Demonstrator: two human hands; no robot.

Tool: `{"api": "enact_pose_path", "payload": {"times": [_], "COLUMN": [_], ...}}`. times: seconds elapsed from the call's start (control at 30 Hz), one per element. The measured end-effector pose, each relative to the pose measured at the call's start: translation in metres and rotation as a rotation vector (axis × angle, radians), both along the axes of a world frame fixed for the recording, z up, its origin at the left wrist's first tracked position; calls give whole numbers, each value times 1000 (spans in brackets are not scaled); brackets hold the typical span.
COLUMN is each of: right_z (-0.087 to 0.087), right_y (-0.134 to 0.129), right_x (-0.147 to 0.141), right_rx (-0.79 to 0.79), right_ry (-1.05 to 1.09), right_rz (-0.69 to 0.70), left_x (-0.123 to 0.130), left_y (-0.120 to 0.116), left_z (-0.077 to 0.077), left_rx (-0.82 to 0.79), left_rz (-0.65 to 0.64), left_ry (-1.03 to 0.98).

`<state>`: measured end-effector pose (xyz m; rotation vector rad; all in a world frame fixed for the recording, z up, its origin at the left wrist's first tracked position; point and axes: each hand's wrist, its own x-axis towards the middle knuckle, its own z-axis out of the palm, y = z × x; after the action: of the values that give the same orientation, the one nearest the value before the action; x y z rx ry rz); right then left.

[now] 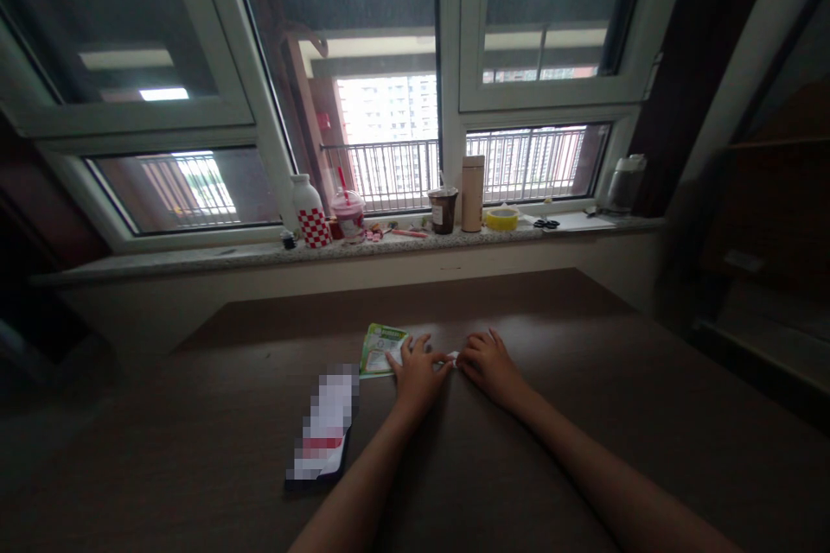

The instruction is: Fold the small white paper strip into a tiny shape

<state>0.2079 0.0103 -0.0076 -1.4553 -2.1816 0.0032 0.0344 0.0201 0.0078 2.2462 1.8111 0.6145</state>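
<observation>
Above the dark table, my left hand (418, 373) and my right hand (493, 368) come close together. Between their fingertips is a small white piece (454, 357), thin like paper or film; its exact kind is too small to make out. Both hands have fingers pinched at its ends, the left from one side and the right from the other. A green and white printed packet (378, 352) lies flat just left of my left hand, whose fingers partly cover its right edge.
A phone-like slab (328, 428) with a blurred face lies left of my left forearm on the brown table (259, 337). Along the windowsill (389, 240) stand a checkered bottle (313, 216), drink cups, a tan flask (473, 194), yellow tape (501, 219) and black scissors (546, 224).
</observation>
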Motion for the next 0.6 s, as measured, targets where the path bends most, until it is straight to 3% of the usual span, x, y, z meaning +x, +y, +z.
{"api": "enact_pose_path", "payload": {"times": [0.27,0.6], "right_z": [-4,-6], "right_y": [4,7], "right_x": [-5,-3], "right_rx": [9,-69], "right_ry": [-8,132], "right_rz": [-62,-127], "left_x": [0,6], "left_y": [2,3], "left_z": [-2,4], "left_rx": [26,-6], "left_rz": [-24,6], "left_ry": [-5,14]}}
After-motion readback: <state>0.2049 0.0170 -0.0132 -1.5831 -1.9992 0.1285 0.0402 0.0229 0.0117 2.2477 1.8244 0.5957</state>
